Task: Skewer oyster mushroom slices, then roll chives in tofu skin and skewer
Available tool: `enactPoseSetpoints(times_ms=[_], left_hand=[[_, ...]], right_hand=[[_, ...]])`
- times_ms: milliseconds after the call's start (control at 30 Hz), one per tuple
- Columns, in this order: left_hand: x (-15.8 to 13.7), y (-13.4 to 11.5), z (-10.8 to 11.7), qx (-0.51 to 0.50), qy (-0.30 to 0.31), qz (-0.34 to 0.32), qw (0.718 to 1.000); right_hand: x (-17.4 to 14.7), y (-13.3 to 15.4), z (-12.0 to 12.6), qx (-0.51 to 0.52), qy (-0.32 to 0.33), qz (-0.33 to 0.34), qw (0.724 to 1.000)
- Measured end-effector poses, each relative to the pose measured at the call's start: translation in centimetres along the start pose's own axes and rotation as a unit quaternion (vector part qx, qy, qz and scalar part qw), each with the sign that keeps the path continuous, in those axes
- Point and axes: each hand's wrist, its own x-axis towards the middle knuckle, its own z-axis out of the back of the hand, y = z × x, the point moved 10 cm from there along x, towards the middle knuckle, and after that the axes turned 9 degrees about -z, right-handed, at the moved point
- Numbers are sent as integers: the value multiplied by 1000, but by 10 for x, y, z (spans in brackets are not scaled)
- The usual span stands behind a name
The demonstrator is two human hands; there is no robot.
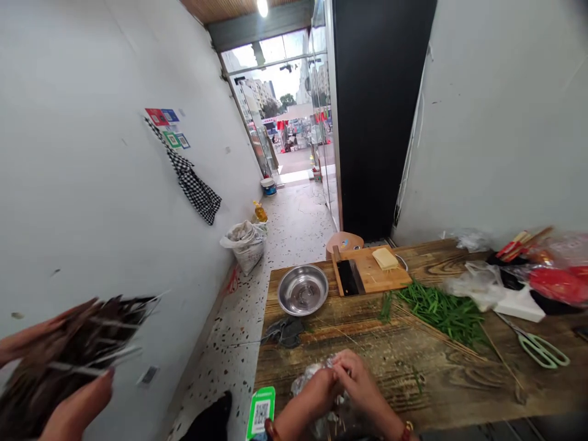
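Note:
At the near edge of the table, my left hand (321, 384) and my right hand (354, 375) meet with fingertips pinched together. They are closed on a crumpled clear plastic bag (301, 381), whose folds show beside and below them. Thin sticks poke out under my hands, partly hidden. A green QR-code card (261, 411) lies left of my left wrist. Beyond my hands are a grey cloth-like piece (285, 332) and a steel bowl (303, 290). Thin bamboo skewers (441, 331) lie to the right, beside a pile of cut green chives (443, 312).
Another person's hands (85, 401) at left hold a blurred bundle of dark brown and white strips (92, 334). A cutting board (367, 269) bears a dark-bladed knife (350, 277) and pale yellow sheets (384, 258). Green-handled scissors (544, 350) lie right. A white sack (248, 245) stands on the floor.

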Motion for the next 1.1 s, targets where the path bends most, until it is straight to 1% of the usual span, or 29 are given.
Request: enactPoseSetpoints(times_ms=[67, 133, 200, 300, 467, 633, 767, 900, 1000, 1100], left_hand=[[2, -4, 1, -11, -8, -19, 1000], [4, -6, 4, -23, -20, -34, 999], [5, -5, 6, -31, -35, -43, 998], [5, 0, 7, -26, -51, -36, 998], [-3, 13, 10, -15, -84, 11, 996], [-12, 21, 14, -10, -118, 42, 992], [-12, 25, 13, -6, -126, 44, 991], [-11, 29, 15, 1, -134, 42, 990], [-14, 32, 19, -4, -145, 47, 988], [-16, 36, 23, -15, -150, 52, 987]], right_hand=[[-1, 12, -3, -18, 2, 33, 999], [-1, 17, -6, -33, 4, 50, 998], [0, 19, -11, -43, 13, 60, 997], [3, 15, -19, -50, 39, 66, 996], [9, -13, -18, -57, 59, 36, 996], [2, -37, -22, -78, 98, 17, 992], [1, -43, -26, -96, 111, 2, 989], [6, -44, -28, -99, 109, -9, 989], [10, -47, -28, -82, 100, -18, 991], [11, -49, -31, -48, 110, -32, 992]])
